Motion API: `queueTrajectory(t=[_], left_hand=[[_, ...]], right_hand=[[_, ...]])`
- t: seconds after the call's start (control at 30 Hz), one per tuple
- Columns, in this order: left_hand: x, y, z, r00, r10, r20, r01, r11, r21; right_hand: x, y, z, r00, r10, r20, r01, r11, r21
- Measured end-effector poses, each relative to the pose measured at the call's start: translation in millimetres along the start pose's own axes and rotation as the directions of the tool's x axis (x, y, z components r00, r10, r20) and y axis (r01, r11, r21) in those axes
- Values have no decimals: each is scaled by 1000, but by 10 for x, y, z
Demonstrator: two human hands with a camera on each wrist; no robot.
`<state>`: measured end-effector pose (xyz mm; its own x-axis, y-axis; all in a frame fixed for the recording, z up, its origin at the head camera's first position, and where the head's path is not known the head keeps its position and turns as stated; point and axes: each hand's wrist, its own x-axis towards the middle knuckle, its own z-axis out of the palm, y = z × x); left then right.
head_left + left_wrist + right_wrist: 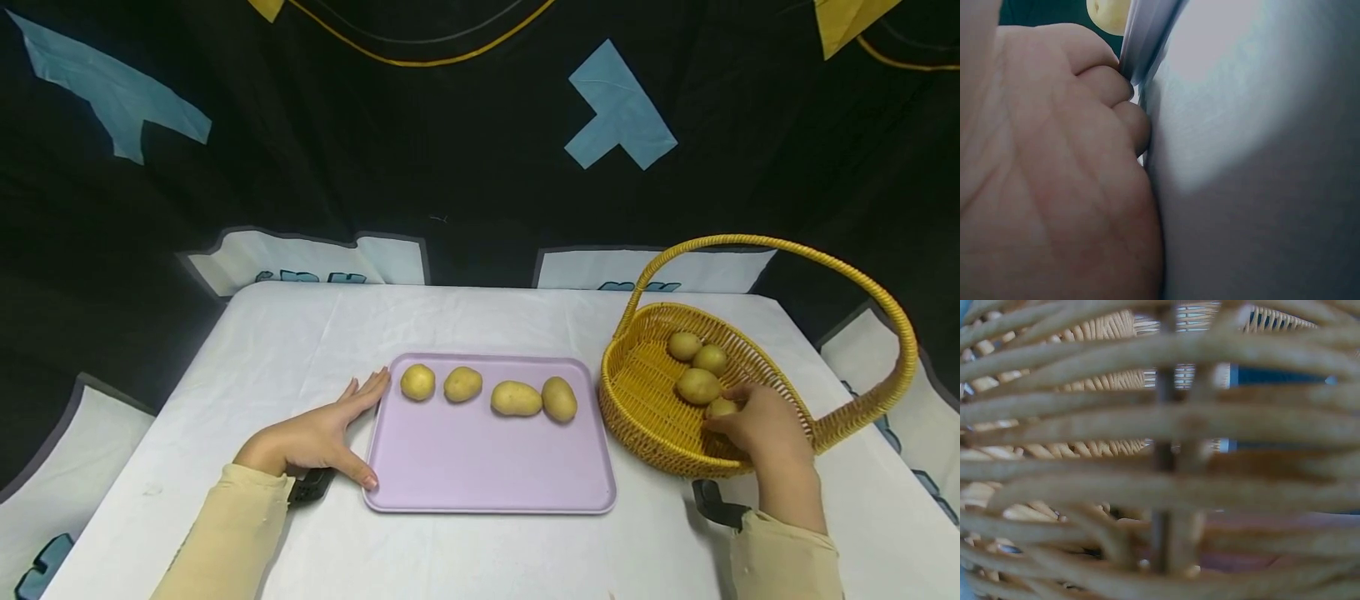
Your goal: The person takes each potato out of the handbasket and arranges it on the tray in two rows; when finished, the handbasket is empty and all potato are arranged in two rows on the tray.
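Note:
A lilac tray [491, 467] lies on the white table, with several potatoes [516, 398] in a row along its far half. At its left edge rests my left hand [318, 433], fingers spread and thumb touching the near corner; the left wrist view shows the palm [1054, 162] beside the tray's rim [1147, 37]. On the right stands a wicker basket [637, 425] with a tall handle. My right hand [765, 421] reaches inside it and grips a potato [722, 407] between thumb and fingers. More potatoes [698, 387] lie just beyond. Basket weave [1191, 425] fills the right wrist view, hiding most of that hand.
The basket's arched handle [780, 242] rises over the right arm's side and leans right. A white cloth [480, 321] covers the table. Behind it hangs a black curtain [480, 150] with blue and yellow patches.

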<state>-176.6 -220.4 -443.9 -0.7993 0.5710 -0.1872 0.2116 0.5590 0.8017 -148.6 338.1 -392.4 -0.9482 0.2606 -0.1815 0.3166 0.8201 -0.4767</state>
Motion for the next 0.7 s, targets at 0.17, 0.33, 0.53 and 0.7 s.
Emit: queueTrajectory(t=[0.17, 0.33, 0.53, 0.7], left_hand=[[4, -9, 6, 1000, 1, 1, -1, 1000, 9], [1, -7, 2, 1000, 1, -3, -1, 1000, 8], [13, -26, 12, 1000, -6, 2, 6, 1000, 8], [31, -36, 13, 1000, -1, -4, 1, 1000, 16]], right_hand=[[-12, -1, -10, 1000, 12, -9, -12, 1000, 16], [-40, -40, -28, 999, 22, -47, -21, 999, 39], [-97, -123, -50, 997, 23, -71, -18, 997, 71], [-156, -233, -111, 999, 6, -39, 0, 986, 165]])
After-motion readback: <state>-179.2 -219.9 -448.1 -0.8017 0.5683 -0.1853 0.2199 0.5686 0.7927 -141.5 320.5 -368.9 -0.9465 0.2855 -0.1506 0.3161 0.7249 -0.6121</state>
